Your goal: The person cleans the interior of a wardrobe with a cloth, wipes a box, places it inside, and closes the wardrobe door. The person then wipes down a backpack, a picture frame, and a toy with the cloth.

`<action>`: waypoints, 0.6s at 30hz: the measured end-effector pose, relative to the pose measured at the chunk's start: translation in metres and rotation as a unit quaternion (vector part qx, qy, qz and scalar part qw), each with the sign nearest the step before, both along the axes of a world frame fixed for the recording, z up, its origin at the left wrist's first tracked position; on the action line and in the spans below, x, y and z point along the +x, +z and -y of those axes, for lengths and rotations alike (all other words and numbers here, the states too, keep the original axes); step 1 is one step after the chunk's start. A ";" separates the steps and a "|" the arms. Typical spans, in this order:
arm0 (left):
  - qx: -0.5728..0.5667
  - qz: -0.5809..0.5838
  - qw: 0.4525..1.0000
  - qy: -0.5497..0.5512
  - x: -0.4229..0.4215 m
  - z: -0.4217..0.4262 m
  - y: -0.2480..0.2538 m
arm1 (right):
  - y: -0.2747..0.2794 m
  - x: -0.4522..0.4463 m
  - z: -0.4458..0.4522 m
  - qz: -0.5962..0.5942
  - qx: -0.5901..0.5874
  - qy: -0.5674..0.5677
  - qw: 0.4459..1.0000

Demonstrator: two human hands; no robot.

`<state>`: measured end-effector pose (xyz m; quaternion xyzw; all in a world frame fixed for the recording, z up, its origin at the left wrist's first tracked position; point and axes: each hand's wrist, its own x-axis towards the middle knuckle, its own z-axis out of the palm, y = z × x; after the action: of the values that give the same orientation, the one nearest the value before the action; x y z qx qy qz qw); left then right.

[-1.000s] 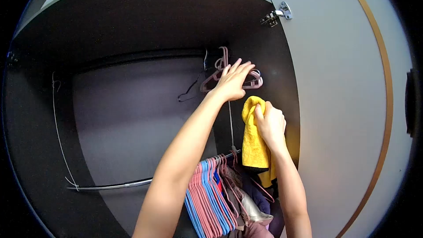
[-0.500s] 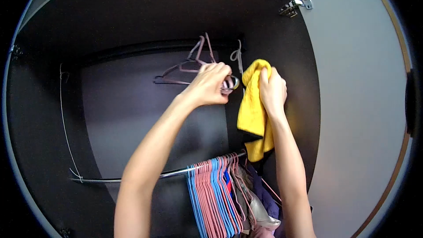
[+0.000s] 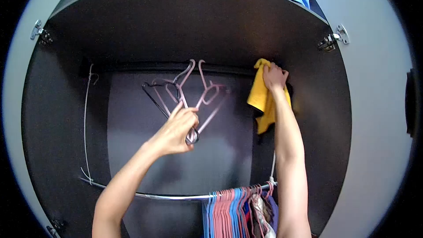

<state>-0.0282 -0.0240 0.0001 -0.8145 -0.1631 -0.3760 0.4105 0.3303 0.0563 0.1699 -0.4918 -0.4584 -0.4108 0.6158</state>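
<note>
Pink/blk hangers are being gripped together in L hand, prob. since yellow cloth is being clutched in R hand.

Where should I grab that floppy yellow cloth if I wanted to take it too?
Probably pinch the floppy yellow cloth by its lower left edge, coming from the left: that edge hangs loose and uncovered, while the right hand grips it near the top and covers its upper right part.

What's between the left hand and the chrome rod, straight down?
No object: in the head view, only the grey back panel shows between the left hand and the chrome rod.
</note>
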 end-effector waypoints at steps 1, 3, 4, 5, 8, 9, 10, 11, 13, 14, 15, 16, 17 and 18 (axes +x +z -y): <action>-0.008 0.005 1.000 0.002 -0.004 -0.003 -0.002 | -0.001 0.002 -0.005 0.015 0.001 -0.020 1.000; -0.015 0.008 1.000 -0.007 -0.015 -0.007 -0.004 | 0.005 -0.008 -0.015 0.033 0.081 -0.029 0.996; -0.013 0.008 1.000 -0.013 -0.020 -0.010 -0.003 | 0.009 -0.022 -0.009 0.040 0.073 -0.015 0.996; -0.016 0.008 1.000 -0.020 -0.024 -0.012 -0.003 | 0.009 -0.037 -0.009 0.046 0.061 -0.002 0.997; -0.026 -0.003 0.999 -0.020 -0.029 -0.008 -0.001 | 0.008 -0.085 -0.008 0.035 0.138 -0.005 0.990; -0.027 -0.003 0.999 -0.017 -0.031 -0.005 -0.001 | 0.008 -0.093 -0.009 0.026 0.148 -0.009 0.989; -0.033 0.002 0.999 -0.017 -0.031 -0.003 -0.003 | 0.008 -0.105 -0.008 0.025 0.145 -0.007 0.989; -0.037 0.003 0.999 -0.021 -0.031 -0.002 -0.004 | 0.007 -0.118 -0.007 0.021 0.145 -0.009 0.989; -0.047 0.004 0.998 -0.033 -0.034 -0.005 0.000 | 0.013 -0.146 -0.013 0.046 0.156 -0.011 0.987; -0.055 0.011 0.997 -0.046 -0.039 -0.007 -0.001 | 0.015 -0.166 -0.012 0.044 0.176 0.019 0.983; -0.057 0.013 0.998 -0.039 -0.040 -0.006 -0.001 | 0.015 -0.181 -0.011 0.040 0.193 0.052 0.979; -0.046 0.044 0.996 -0.064 -0.043 -0.005 -0.001 | 0.018 -0.190 -0.008 0.040 0.191 0.058 0.979; -0.039 0.077 0.992 -0.090 -0.043 -0.004 -0.005 | 0.020 -0.196 -0.005 0.001 0.195 0.152 0.969; -0.050 0.086 0.992 -0.078 -0.045 -0.006 -0.005 | 0.021 -0.196 -0.001 -0.042 0.196 0.242 0.949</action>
<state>-0.0733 -0.0181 -0.0052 -0.8090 -0.1525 -0.4667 0.3231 0.1341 0.0577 0.1910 -0.2528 -0.4478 -0.3101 0.7996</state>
